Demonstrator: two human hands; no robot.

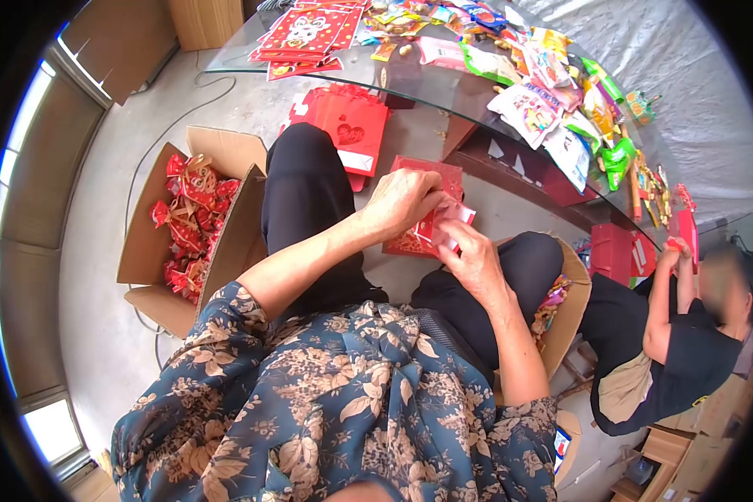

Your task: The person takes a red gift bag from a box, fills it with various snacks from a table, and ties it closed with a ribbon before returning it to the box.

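Note:
In front of my lap is a red patterned paper gift bag (410, 243), with a pale inner side showing at its top. My left hand (404, 201) has its fingers pinched on the bag's upper edge. From the right, my right hand (474, 261) grips the near edge, thumb and fingers bent around it. The fingertips partly cover the rim, so I cannot see what is inside. Beyond my left knee lie flat red gift bags (343, 125) with a heart design, on the floor beside the table.
A glass table (452, 102) holds many snack packets (531, 109) and red printed bags (309, 33). On my left stands a cardboard box (230, 243) of red wrapped pouches (194, 213); another box (573, 314) is by my right knee. A co-worker (686, 335) sits at right, holding something red.

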